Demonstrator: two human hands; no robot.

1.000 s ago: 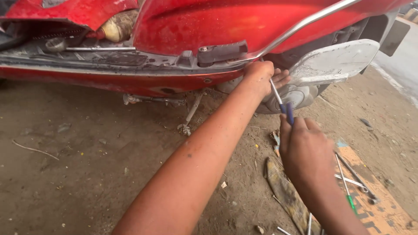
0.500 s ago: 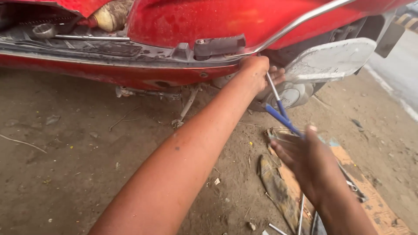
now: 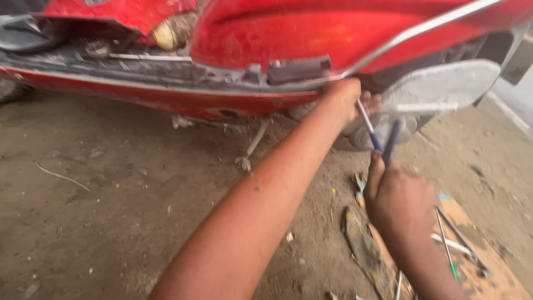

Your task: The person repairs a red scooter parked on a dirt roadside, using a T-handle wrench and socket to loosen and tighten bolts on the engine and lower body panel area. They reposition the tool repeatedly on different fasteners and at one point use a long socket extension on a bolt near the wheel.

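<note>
Two hands work at the underside of a red scooter (image 3: 311, 44) that stands on a dirt floor (image 3: 111, 211): the left hand (image 3: 345, 99) reaches up to the lower edge of the body beside a grey foot panel (image 3: 444, 86), its fingers curled around something hidden from view. The right hand (image 3: 398, 203) is closed around the blue handles of a pair of pliers (image 3: 383, 141), whose jaws point up toward the left hand. Several slim metal tools (image 3: 452, 244) lie on an orange board (image 3: 488, 278) just beside the right wrist.
</note>
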